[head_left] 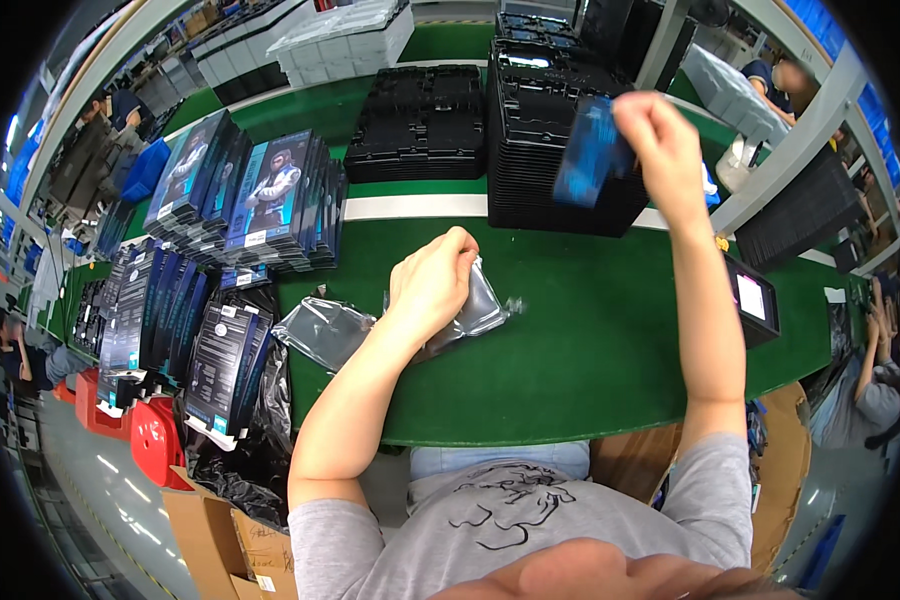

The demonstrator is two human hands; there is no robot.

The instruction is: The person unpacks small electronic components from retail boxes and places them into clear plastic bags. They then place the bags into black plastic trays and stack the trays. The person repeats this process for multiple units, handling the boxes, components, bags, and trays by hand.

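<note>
My right hand [662, 150] is raised over the far right of the table, its fingers closed on the edge of a blue see-through film [588, 155]. The film hangs down in front of a tall stack of black trays [555, 215] and is smeared by motion. Mid-table, the fingers of my left hand [432, 285] are pinched together at the edge of a dark flat item in shiny plastic wrap [482, 305]. Part of that item is hidden under the hand. Beside my left wrist lies another shiny plastic-wrapped piece [325, 330].
Dark printed boxes [280, 195] stand in piles at the left, with more boxes [225, 365] leaning nearer me. Behind lies a lower stack of black trays [417, 125]. A small lit screen [753, 300] stands at the right. Red stools [157, 440] and a cardboard carton [210, 535] are below left.
</note>
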